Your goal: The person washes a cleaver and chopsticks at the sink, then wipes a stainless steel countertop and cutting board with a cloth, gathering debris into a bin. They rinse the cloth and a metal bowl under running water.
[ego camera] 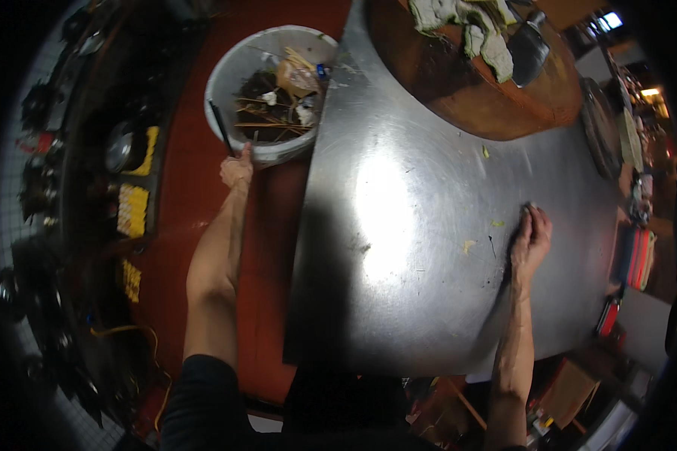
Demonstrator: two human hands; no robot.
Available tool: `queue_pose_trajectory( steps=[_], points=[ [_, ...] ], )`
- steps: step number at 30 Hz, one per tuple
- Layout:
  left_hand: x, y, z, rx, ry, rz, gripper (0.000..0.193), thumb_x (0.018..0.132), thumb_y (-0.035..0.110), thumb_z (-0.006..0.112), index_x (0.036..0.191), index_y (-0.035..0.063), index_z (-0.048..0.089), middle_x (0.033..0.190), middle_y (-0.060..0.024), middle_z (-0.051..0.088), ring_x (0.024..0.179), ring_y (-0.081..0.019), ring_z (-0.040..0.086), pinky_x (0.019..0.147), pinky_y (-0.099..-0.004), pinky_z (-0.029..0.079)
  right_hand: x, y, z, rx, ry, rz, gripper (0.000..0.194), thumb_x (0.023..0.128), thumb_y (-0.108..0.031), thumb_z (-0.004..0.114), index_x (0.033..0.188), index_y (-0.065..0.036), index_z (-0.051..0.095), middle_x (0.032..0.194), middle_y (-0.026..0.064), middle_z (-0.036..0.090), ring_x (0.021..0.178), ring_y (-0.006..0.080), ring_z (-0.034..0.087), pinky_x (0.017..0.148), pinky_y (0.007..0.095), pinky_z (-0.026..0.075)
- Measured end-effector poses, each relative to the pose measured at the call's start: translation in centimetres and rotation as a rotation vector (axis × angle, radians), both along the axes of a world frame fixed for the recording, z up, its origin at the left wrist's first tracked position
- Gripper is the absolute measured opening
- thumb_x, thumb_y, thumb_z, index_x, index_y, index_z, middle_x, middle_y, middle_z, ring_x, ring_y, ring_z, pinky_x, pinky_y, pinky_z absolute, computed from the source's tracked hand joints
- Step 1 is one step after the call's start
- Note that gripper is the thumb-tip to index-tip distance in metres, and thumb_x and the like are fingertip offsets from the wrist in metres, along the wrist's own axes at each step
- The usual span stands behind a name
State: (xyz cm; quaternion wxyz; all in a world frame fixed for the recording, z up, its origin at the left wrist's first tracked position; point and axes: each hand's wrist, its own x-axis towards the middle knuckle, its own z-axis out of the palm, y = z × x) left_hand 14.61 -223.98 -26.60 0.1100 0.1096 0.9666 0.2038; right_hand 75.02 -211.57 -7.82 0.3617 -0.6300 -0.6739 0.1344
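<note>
My left hand (pixel 237 169) is at the near rim of a round bin (pixel 220 73) with waste in it, beside the counter's left edge. A thin dark rod (pixel 220 125) rises from that hand across the rim; its fingers are curled around the rod's lower end. Over the right part of the metal counter (pixel 429 315), my right hand (pixel 532 234) has its fingertips pinched together on a small pale piece (pixel 530 205), too small to name. Small green scraps (pixel 497 223) and a yellowish scrap (pixel 469 246) lie on the metal to its left.
A thick round wooden block (pixel 457 101) stands at the counter's far side, bearing a cleaver (pixel 527 53) and pale green peel-like pieces (pixel 495 56). Shelves with pans and yellow trays (pixel 132 211) line the left, beyond the red floor (pixel 186 186). A cardboard box (pixel 570 392) sits low at right.
</note>
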Motion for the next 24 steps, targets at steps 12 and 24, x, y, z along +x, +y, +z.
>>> queue_pose_trajectory(
  steps=[12, 24],
  points=[
    [-1.3, 4.0, -8.1, -0.032, -0.276, 0.074, 0.053, 0.087, 0.046, 0.072, 0.108, -0.0018, 0.073, 0.111, -0.0201, 0.072, 0.1, -0.0345, 0.07, 0.09, -0.0461, 0.055, 3.0, -1.8, 4.8, -0.099, 0.446, -0.162, 0.021, 0.098, -0.01, 0.067, 0.115, 0.001, 0.072, 0.11, 0.0043, 0.071, 0.096, 0.0098, 0.062, 0.085, 0.0234, 0.05],
    [8.4, -9.2, -7.5, -0.128, -0.134, -0.16, 0.061, 0.096, 0.049, 0.059, 0.09, -0.0105, 0.071, 0.08, -0.0224, 0.071, 0.074, -0.0342, 0.068, 0.068, -0.048, 0.052, 7.3, -11.2, -0.7, -0.091, -0.172, -0.447, 0.04, 0.095, -0.031, 0.067, 0.123, -0.003, 0.07, 0.139, 0.0171, 0.055, 0.127, 0.0341, 0.052, 0.108, 0.0404, 0.041]
  ],
)
